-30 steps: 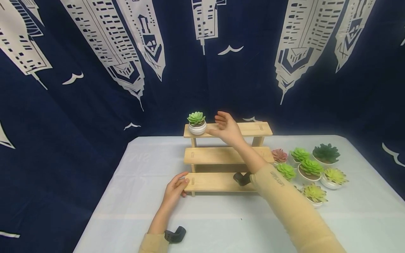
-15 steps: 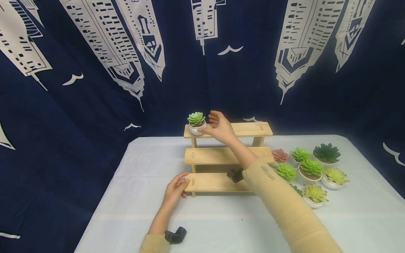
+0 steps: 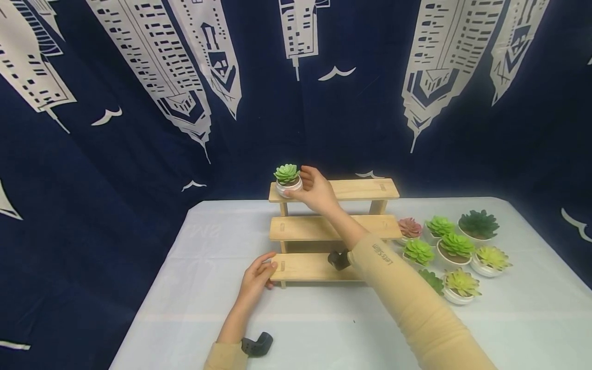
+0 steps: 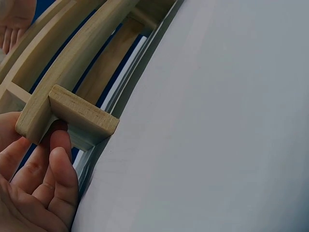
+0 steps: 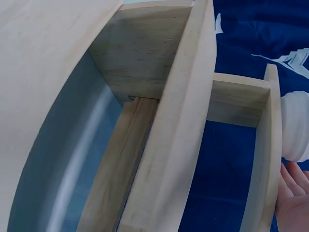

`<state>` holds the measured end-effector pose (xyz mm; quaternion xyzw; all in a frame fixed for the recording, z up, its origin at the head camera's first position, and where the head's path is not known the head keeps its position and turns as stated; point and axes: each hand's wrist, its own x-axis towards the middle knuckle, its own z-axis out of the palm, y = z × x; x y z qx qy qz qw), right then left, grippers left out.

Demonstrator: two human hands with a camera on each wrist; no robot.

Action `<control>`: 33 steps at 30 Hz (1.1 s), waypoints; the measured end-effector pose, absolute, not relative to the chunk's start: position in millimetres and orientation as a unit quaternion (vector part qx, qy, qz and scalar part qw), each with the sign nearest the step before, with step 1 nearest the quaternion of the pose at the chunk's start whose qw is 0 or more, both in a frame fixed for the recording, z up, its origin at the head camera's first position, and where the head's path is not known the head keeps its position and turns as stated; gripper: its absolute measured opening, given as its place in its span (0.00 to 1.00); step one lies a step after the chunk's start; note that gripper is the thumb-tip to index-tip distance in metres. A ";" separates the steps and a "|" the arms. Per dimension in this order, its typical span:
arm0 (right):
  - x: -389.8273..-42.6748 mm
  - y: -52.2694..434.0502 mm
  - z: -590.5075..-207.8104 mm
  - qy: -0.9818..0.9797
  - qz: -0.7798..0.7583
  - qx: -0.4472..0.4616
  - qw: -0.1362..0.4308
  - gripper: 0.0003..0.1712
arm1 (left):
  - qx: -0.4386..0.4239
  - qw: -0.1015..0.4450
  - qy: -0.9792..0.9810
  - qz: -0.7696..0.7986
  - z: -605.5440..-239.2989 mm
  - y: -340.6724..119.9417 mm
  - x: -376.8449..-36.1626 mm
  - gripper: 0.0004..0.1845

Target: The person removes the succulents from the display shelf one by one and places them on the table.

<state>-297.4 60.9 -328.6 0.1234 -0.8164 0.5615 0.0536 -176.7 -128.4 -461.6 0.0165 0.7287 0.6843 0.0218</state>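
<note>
One potted succulent [image 3: 287,180] sits at the left end of the top shelf of the wooden stand [image 3: 333,228]. My right hand [image 3: 314,192] has its grip curled round the white pot, thumb under and fingers behind. My left hand [image 3: 256,277] pinches the lower-left corner of the stand, steadying it on the bench [image 3: 194,288]. Middle and bottom shelves bare. The other succulents [image 3: 450,246] are bunched on the bench just right of the stand. By my reckoning one is up, the rest unplaced.
</note>
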 end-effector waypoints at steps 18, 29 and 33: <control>-291.0 61.4 -336.9 -0.822 0.548 0.114 0.107 0.46 | 0.017 0.021 0.728 0.685 -463.0 -127.0 -177.7 0.21; -277.3 82.8 -324.6 -0.820 0.546 0.115 0.129 0.45 | 0.018 0.020 0.732 0.681 -462.6 -127.8 -177.4 0.22; -271.1 95.9 -320.7 -0.817 0.549 0.114 0.132 0.44 | 0.018 0.023 0.731 0.682 -462.8 -128.5 -177.6 0.22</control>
